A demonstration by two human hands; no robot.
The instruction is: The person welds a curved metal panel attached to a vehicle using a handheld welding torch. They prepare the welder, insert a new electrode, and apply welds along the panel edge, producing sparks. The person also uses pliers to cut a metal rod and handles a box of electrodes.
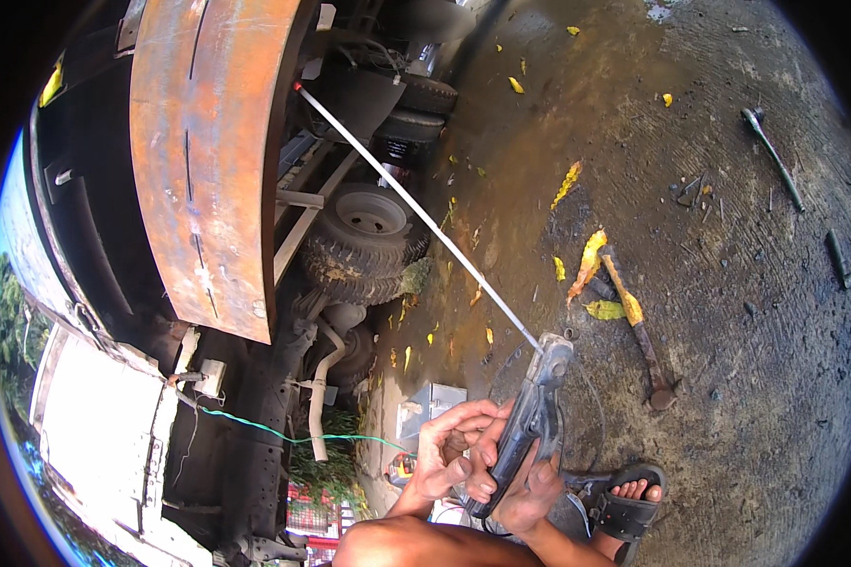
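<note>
A welding electrode holder (529, 416), black and worn, is gripped in both my hands at the lower middle. My right hand (528, 496) wraps its handle from the right. The curled fingers of my left hand (454, 449) press against the handle from the left. From the holder's jaws a long pale welding rod (421, 215) slants up to the left. Its red tip (299, 86) lies close beside the edge of a curved, rusty steel plate (203, 170); whether they touch, I cannot tell.
A truck wheel (369, 222) and frame stand beyond the plate. A green wire (293, 438) runs from the vehicle towards my left wrist. On the wet concrete lie a hammer (645, 354), a ratchet wrench (775, 161) and yellow leaves. A metal box (430, 406) sits beside my left hand.
</note>
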